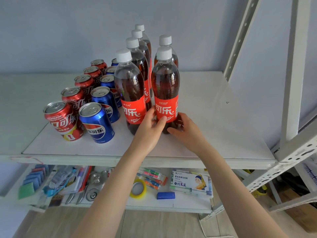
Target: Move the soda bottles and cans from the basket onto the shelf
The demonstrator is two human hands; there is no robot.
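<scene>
My left hand [151,124] and right hand [187,129] curl round the foot of the cola bottle [165,86], upright near the front edge of the shelf [223,126]; it looks full, heavy and slick, so a low two-handed hold suits

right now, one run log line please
step: placing | left hand grip, right hand grip: hold clear plastic red-label cola bottle | upright on white shelf board

Sixteen drinks on my shelf [214,121].
I count six cola bottles [165,86] at twelve o'clock, four in one row and two in the next. There are five red Coca-Cola cans [59,119] at nine o'clock and five blue Pepsi cans [96,122] between. One tape roll [138,188] lies below at six o'clock.
</scene>
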